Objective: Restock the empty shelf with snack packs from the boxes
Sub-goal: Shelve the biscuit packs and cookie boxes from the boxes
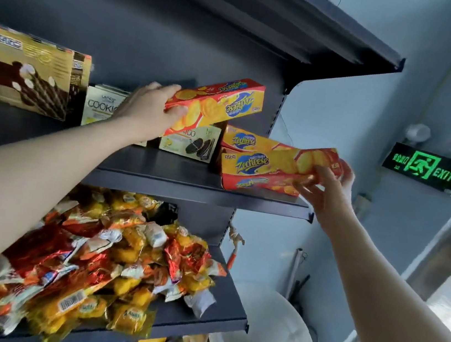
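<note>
I am in a shop: metal shelving (200, 196) carries biscuit boxes (247, 141) and loose snack packs (105, 255) near a lit exit sign (424, 168).

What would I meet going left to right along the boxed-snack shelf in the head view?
In order: wafer roll box → cookie box → left hand → tilted Zecheese box it grips → lower Zecheese box → right hand → exit sign.

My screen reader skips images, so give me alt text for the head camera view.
A person's left hand grips a tilted Zecheese box above cookie boxes on a dark shelf, while the right hand holds a second Zecheese box at the shelf's right end. Loose snack packs are heaped on the shelf below.
</note>
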`<state>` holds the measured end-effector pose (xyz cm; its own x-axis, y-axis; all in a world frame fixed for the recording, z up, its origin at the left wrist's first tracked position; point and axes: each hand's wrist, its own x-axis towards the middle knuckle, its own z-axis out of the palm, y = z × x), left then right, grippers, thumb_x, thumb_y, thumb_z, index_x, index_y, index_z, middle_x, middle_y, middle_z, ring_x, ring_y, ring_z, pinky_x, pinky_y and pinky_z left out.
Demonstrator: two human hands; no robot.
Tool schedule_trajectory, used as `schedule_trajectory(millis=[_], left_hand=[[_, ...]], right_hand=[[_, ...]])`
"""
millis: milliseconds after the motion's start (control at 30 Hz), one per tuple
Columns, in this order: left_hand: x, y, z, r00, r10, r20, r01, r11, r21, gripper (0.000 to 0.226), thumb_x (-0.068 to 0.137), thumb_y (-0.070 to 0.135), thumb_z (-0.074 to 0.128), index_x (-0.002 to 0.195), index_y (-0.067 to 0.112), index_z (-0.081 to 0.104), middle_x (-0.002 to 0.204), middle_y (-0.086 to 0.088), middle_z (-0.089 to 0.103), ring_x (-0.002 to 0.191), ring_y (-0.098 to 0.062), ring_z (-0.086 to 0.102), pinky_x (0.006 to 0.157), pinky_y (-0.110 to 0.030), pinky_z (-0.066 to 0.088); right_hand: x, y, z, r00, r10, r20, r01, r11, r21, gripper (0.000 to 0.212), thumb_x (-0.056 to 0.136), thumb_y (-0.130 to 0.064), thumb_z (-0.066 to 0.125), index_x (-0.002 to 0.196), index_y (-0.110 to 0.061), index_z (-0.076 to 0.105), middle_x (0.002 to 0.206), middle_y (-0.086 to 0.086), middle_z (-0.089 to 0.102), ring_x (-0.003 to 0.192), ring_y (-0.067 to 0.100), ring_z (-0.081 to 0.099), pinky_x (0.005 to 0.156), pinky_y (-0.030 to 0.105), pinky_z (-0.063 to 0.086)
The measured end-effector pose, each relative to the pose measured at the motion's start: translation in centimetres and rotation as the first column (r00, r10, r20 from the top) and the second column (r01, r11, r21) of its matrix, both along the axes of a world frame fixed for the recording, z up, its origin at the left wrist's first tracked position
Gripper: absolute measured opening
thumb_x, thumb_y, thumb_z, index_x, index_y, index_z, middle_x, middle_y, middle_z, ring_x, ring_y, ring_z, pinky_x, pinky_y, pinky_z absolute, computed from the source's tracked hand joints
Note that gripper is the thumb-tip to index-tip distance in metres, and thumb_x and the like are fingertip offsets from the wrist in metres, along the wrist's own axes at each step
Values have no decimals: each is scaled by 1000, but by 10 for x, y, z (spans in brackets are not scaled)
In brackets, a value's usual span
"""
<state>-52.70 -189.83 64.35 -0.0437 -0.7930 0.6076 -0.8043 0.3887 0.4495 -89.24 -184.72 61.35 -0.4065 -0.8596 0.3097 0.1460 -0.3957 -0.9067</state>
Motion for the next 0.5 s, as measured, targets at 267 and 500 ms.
schedule_trajectory(millis=[267,500], left_hand=[[-55,-14,7,998,61,-25,-61,998,-13,60,100,50,44,153,23,35,136,-13,49,125,-34,48,101,-43,41],[-99,-15,16,999,-46,-1,46,999,22,55,92,53,58,141,27,54,137,-7,55,124,-27,52,96,-32,41]], right_hand=[[-68,-49,-22,859,13,-511,63,989,132,49,69,-21,83,110,-25,57,111,4,57,92,12,59,67,13,47],[-76,-75,-4,396,106,-912,38,991,132,45,73,-16,80,110,-37,64,119,2,53,110,20,53,77,26,41]])
